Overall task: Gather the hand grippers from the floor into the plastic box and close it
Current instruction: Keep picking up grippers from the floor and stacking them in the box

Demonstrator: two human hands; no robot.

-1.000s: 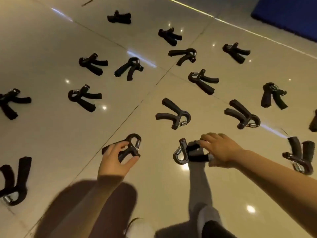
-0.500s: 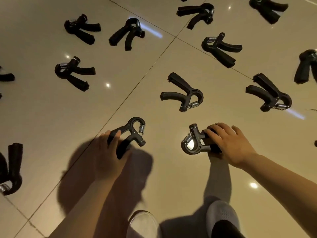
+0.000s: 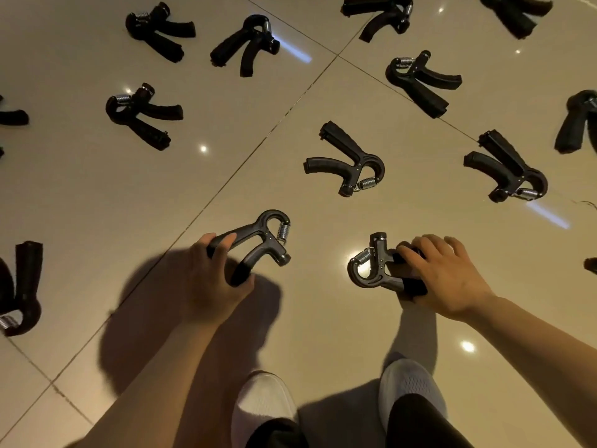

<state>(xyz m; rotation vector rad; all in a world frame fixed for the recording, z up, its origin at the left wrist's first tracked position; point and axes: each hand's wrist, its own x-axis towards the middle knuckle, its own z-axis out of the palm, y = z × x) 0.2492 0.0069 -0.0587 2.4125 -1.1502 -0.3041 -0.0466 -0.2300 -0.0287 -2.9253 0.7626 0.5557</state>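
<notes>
Several black hand grippers with steel springs lie scattered over the glossy tiled floor [image 3: 80, 195]. My left hand [image 3: 213, 279] is closed around the handles of one hand gripper [image 3: 258, 240], its looped head and spring pointing up and right. My right hand [image 3: 449, 279] grips the handles of a second hand gripper [image 3: 374, 266], whose loop and spring point left, low at the floor. Another loose hand gripper [image 3: 352, 160] lies just beyond both hands. The plastic box is not in view.
My two white shoes [image 3: 261, 409] stand at the bottom edge, right below my arms. More grippers lie at the far left [image 3: 19, 286], at the right [image 3: 507, 169] and along the top. Tile joints cross the floor diagonally.
The view has dropped closer to the floor. Both hands have tightened around their grippers, and the left hand's gripper has come up slightly, turning its head to the upper right.
</notes>
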